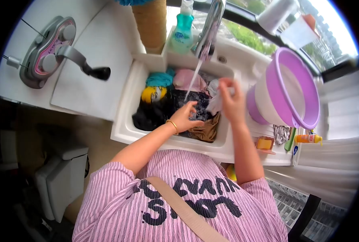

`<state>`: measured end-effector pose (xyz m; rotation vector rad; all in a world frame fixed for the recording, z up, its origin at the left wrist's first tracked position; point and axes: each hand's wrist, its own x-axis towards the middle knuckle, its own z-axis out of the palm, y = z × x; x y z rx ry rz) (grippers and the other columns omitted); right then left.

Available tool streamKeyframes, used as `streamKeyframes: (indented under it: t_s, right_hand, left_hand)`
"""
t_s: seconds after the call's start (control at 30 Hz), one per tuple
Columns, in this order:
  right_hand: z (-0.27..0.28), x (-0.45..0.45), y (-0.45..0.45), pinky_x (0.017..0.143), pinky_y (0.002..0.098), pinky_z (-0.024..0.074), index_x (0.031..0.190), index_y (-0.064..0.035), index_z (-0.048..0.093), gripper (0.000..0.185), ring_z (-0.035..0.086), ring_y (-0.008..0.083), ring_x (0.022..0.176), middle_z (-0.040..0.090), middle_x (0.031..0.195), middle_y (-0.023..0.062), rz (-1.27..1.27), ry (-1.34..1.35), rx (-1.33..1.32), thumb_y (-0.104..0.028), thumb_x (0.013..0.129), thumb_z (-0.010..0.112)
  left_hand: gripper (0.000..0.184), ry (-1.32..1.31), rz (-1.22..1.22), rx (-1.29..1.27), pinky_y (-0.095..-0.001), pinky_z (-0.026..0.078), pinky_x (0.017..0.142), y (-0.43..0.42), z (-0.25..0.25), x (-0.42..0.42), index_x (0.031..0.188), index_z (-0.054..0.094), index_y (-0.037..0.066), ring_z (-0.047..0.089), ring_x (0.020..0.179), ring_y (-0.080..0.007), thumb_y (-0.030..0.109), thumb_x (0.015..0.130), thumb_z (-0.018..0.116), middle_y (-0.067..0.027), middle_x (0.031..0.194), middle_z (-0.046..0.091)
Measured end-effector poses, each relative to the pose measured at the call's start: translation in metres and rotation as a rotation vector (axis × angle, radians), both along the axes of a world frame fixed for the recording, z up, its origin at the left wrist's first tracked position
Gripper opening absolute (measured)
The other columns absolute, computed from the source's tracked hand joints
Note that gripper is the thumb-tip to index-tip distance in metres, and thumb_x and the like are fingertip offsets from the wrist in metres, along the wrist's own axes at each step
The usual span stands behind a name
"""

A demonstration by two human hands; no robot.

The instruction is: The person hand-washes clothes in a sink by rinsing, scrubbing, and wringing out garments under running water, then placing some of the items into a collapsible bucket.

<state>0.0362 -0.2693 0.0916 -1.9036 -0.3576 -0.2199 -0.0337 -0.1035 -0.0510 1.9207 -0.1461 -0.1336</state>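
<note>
My left hand (184, 117) is held over the sink basin with its fingers bent and apart. A gold bangle circles that wrist. Below its fingertips lies a wet black garment (193, 104), struck by a stream of water from the faucet (211, 26). My right hand (232, 101) is raised over the basin's right side, smeared by motion. A whitish cloth (215, 103) hangs right beside it; whether the fingers grip it is unclear. Around them in the basin lie a pink cloth (189, 80), a teal cloth (159, 79), a yellow-and-black piece (154, 94) and a brown cloth (207, 130).
A purple-and-white bucket (264, 99) lies tipped on the right drainboard. Near it are a soap bar (264, 142) and an orange bottle (307, 138). A teal soap bottle (183, 32) stands behind the sink. To the left, a crank device (48, 52) is on the white wall panel.
</note>
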Motion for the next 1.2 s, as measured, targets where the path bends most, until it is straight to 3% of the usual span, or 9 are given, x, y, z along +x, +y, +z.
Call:
streamKeyframes:
  t_s: [0.13, 0.3, 0.4, 0.53, 0.67, 0.8, 0.93, 1.03, 1.2]
  right_hand:
    - [0.144, 0.009, -0.054, 0.069, 0.0228, 0.0503, 0.110, -0.0079, 0.072, 0.019, 0.063, 0.0081, 0.084, 0.072, 0.094, 0.0052, -0.336, -0.578, -0.251, -0.022, 0.098, 0.073]
    - [0.205, 0.022, -0.104, 0.101, 0.0397, 0.0456, 0.111, -0.0138, 0.073, 0.025, 0.050, 0.0237, 0.131, 0.067, 0.126, 0.0032, -0.869, -0.775, -0.906, -0.033, 0.095, 0.073]
    - [0.176, 0.025, -0.095, 0.100, 0.0396, 0.0462, 0.111, -0.0136, 0.073, 0.020, 0.057, 0.0274, 0.125, 0.069, 0.122, 0.0060, -0.587, -0.892, -0.843, -0.025, 0.094, 0.072]
    - [0.096, 0.020, -0.029, 0.087, 0.0401, 0.0524, 0.107, -0.0052, 0.071, 0.016, 0.069, 0.0326, 0.098, 0.072, 0.104, 0.0154, -0.128, -0.224, -0.483, -0.013, 0.094, 0.066]
    - [-0.049, 0.077, -0.012, 0.093, 0.0442, 0.0523, 0.114, -0.0033, 0.070, 0.026, 0.067, 0.0376, 0.106, 0.072, 0.110, 0.0194, 0.253, 0.220, -0.683, -0.017, 0.093, 0.063]
    - [-0.130, 0.085, 0.030, 0.099, 0.0479, 0.0498, 0.139, -0.0052, 0.052, 0.053, 0.061, 0.0424, 0.114, 0.063, 0.128, 0.0228, 0.119, -0.117, -0.602, -0.014, 0.089, 0.065]
    - [-0.201, 0.066, 0.036, 0.089, 0.0523, 0.0534, 0.133, -0.0077, 0.054, 0.056, 0.067, 0.0435, 0.100, 0.071, 0.108, 0.0214, 0.270, -0.037, -0.750, -0.025, 0.082, 0.070]
    - [-0.201, 0.041, 0.032, 0.089, 0.0502, 0.0544, 0.131, -0.0031, 0.056, 0.063, 0.069, 0.0422, 0.102, 0.072, 0.108, 0.0237, 0.520, 0.382, -1.018, -0.041, 0.082, 0.070]
    - [-0.205, 0.015, 0.016, 0.090, 0.0461, 0.0549, 0.116, 0.0002, 0.070, 0.058, 0.070, 0.0396, 0.105, 0.072, 0.115, 0.0248, 0.584, 0.510, -1.072, -0.046, 0.080, 0.072]
  left_hand:
    - [0.031, 0.179, 0.087, -0.027, -0.0294, 0.056, 0.078, 0.050, -0.038, -0.005, 0.108, 0.068, -0.001, 0.069, 0.081, -0.0148, 0.020, 0.088, 0.080, -0.0079, 0.088, 0.074]
    - [0.027, 0.205, 0.246, 0.022, -0.0291, 0.056, 0.076, 0.070, -0.065, -0.013, 0.110, 0.066, -0.002, 0.069, 0.079, -0.0147, 0.017, 0.092, 0.075, -0.0081, 0.090, 0.073]
    - [0.025, 0.240, 0.246, -0.034, -0.0288, 0.056, 0.075, 0.066, -0.067, -0.018, 0.110, 0.066, -0.002, 0.069, 0.079, -0.0144, 0.016, 0.093, 0.073, -0.0080, 0.089, 0.072]
    - [0.024, 0.317, 0.209, -0.097, -0.0289, 0.056, 0.075, 0.055, -0.055, -0.026, 0.109, 0.066, -0.002, 0.069, 0.079, -0.0145, 0.015, 0.093, 0.072, -0.0079, 0.090, 0.073]
    - [0.022, 0.319, 0.164, -0.055, -0.0291, 0.057, 0.075, 0.045, -0.050, -0.035, 0.108, 0.066, -0.002, 0.069, 0.079, -0.0142, 0.013, 0.093, 0.073, -0.0073, 0.090, 0.073]
    - [0.022, 0.333, 0.166, -0.022, -0.0282, 0.056, 0.075, 0.038, -0.030, -0.043, 0.108, 0.067, -0.002, 0.069, 0.079, -0.0136, 0.013, 0.092, 0.072, -0.0069, 0.088, 0.072]
    - [0.027, 0.341, 0.185, -0.044, -0.0328, 0.056, 0.082, 0.035, -0.025, -0.046, 0.109, 0.068, 0.001, 0.072, 0.086, -0.0208, 0.019, 0.091, 0.074, -0.0112, 0.093, 0.075]
    - [0.022, 0.283, 0.200, -0.028, -0.0288, 0.056, 0.076, 0.036, -0.021, -0.037, 0.108, 0.068, -0.001, 0.068, 0.081, -0.0135, 0.014, 0.093, 0.072, -0.0061, 0.089, 0.073]
    - [0.028, 0.138, 0.227, 0.170, -0.0317, 0.056, 0.081, 0.029, -0.020, -0.021, 0.112, 0.067, 0.002, 0.070, 0.088, -0.0207, 0.016, 0.088, 0.074, -0.0146, 0.119, 0.066]
